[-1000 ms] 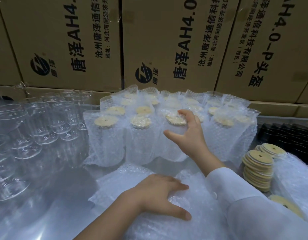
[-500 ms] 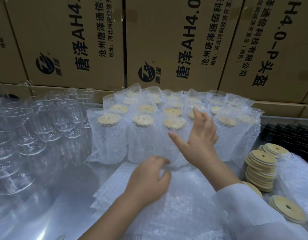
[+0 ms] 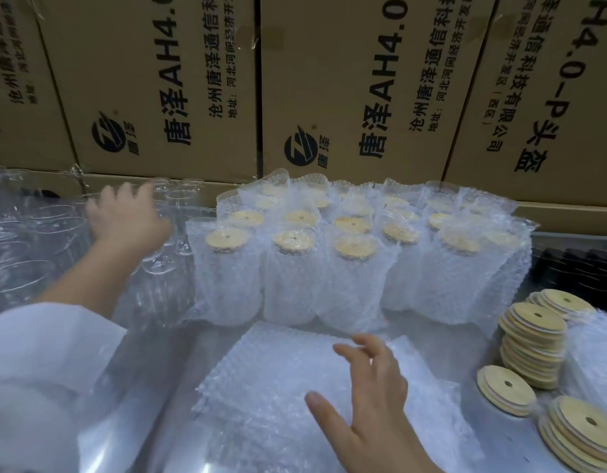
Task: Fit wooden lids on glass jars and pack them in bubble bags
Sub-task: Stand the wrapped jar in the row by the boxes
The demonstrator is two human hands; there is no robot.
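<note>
Your left hand is in among the glass jars, grip unclear; right hand hangs released over the bubble bags

You're at a packing station in what looks like a warehouse or factory stockroom. Printed cardboard cartons wall off the back of your desk, which is crowded with batch work: rows of bagged jars, bare glass jars, stacked wooden lids and flat bubble bags.

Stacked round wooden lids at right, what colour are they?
The stacked round wooden lids are pale yellow-tan; head view shows it.
</note>
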